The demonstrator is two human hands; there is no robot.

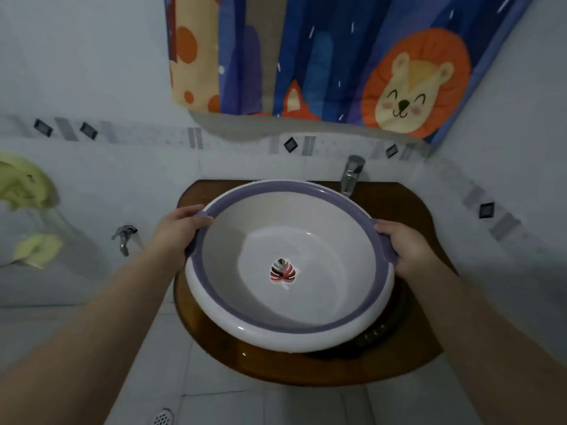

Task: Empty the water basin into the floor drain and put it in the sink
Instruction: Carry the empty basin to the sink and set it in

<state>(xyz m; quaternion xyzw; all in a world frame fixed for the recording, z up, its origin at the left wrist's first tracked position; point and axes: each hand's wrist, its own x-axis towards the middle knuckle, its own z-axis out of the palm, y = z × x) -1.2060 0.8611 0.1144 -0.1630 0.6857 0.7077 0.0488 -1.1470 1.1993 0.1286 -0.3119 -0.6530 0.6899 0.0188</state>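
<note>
A round white basin (319,240) with a purple rim and a leaf sticker on its bottom sits level over the brown sink (408,342), covering most of the bowl. No water shows inside it. My left hand (179,223) grips the purple handle on its left side. On the opposite handle my right hand (405,246) is closed. The round floor drain (162,417) shows on the white tiles at the bottom edge, left of the sink.
A chrome tap (351,174) rises behind the basin at the sink's back right. A wall valve (124,237) sticks out to the left. A colourful animal curtain (337,59) hangs above. Yellow-green cloth (24,185) lies at the far left.
</note>
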